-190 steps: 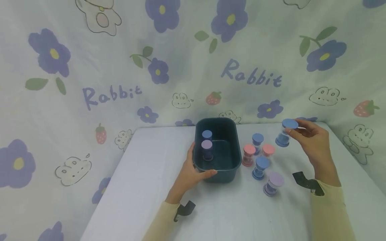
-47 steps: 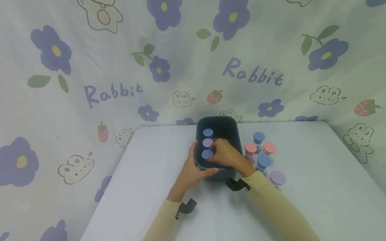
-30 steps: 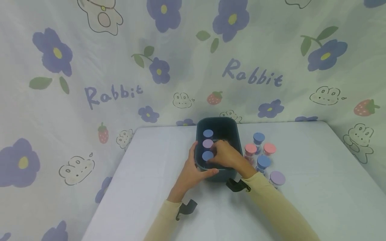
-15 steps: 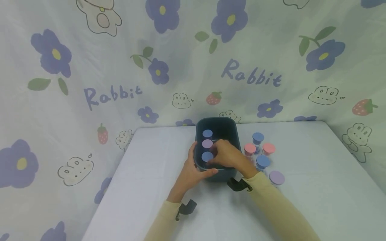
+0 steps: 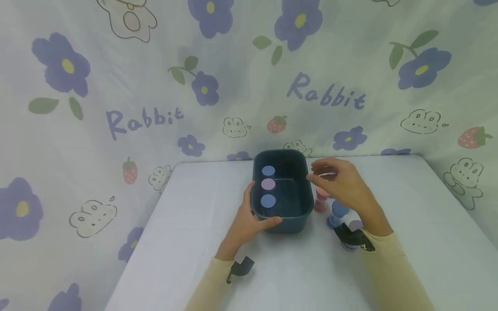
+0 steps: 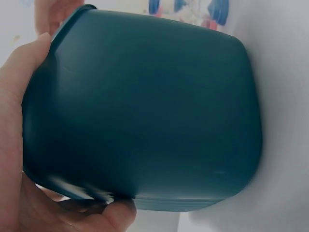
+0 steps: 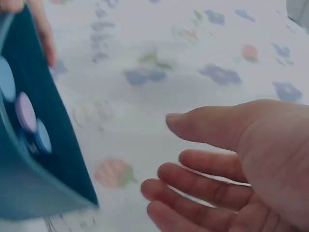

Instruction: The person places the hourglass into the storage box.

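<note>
My left hand (image 5: 244, 226) grips the near left corner of a dark teal plastic bin (image 5: 289, 224), thumb over the front rim and fingers along the side. The left wrist view is filled by the bin's wall (image 6: 145, 106). Along the bin's left side stand a blue sand timer (image 5: 268, 171), a lilac one (image 5: 268, 184) and another blue one (image 5: 268, 201). To the right of the bin my right hand (image 5: 344, 181) hovers above more timers, holding nothing, its thumb and fingers (image 7: 212, 181) apart. Below it show a pink sand timer (image 5: 320, 204) and a blue one (image 5: 337, 211).
A lilac sand timer (image 5: 355, 224) stands partly behind the right wrist's black strap mount (image 5: 352, 237). The right hand hides the timers farther back. A white table (image 5: 186, 216) carries everything, with a flower-and-rabbit printed cloth (image 5: 241, 86) behind its far edge.
Earlier, my right hand carried a blue sand timer into the bin's near left corner. It has now let go and moved out rightward over the other timers. My left hand stays on the bin.
</note>
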Tool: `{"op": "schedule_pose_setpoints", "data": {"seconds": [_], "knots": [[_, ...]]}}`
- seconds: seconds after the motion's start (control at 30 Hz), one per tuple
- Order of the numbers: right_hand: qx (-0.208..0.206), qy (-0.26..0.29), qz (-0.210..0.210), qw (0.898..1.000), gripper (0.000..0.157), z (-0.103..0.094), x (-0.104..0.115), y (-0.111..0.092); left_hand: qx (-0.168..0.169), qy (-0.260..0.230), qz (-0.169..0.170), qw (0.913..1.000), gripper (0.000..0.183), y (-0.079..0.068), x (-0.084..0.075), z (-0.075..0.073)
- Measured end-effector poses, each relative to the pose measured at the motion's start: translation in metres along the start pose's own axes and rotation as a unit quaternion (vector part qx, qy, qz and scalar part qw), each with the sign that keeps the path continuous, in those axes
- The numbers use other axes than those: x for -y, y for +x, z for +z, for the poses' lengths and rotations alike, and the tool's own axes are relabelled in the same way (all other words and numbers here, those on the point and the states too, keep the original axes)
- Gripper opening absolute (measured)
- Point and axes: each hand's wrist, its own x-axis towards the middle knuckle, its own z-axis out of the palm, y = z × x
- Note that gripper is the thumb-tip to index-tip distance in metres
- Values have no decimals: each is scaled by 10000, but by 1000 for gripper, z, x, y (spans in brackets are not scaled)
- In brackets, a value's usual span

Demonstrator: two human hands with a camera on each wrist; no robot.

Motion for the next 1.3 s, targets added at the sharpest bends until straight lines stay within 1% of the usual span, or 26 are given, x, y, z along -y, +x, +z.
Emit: {"op": "schedule_pose_setpoints", "data": {"seconds": [0.1,0.23,0.33,0.4,0.5,0.67,0.8,0.93,1.1,1.3], "knots": [[-523,-66,-134,9985,39,-18,-15,-11,-16,22,-19,10000,128,0,-1,0],[-1100,-64,-321,9934,32,-32,-36,-20,-25,-2,-67,10000,128,0,-1,1],[-1286,-104,-257,9913,31,-37,-50,-25,-20,11,-95,10000,127,0,-2,1],[-1294,-155,-129,9914,33,-39,-58,-25,-34,25,-108,9999,126,0,-2,0],[-1167,-206,96,9929,36,-40,-69,-23,-30,-1,-107,9999,126,1,-2,-1],[-811,-140,302,9962,43,-41,-87,-20,3,-66,-131,9999,125,1,-2,1],[-550,-124,361,9978,48,-43,-99,-19,-5,-83,-101,9999,125,0,-4,2],[-337,-137,360,9987,50,-46,-111,-19,-13,-62,-101,9999,126,-1,-6,1],[12,-116,516,9986,54,-49,-123,-18,-15,-30,-111,9999,125,0,-4,2],[467,-118,747,9960,61,-46,-134,-16,-14,-11,-109,9999,124,1,-2,3]]}}
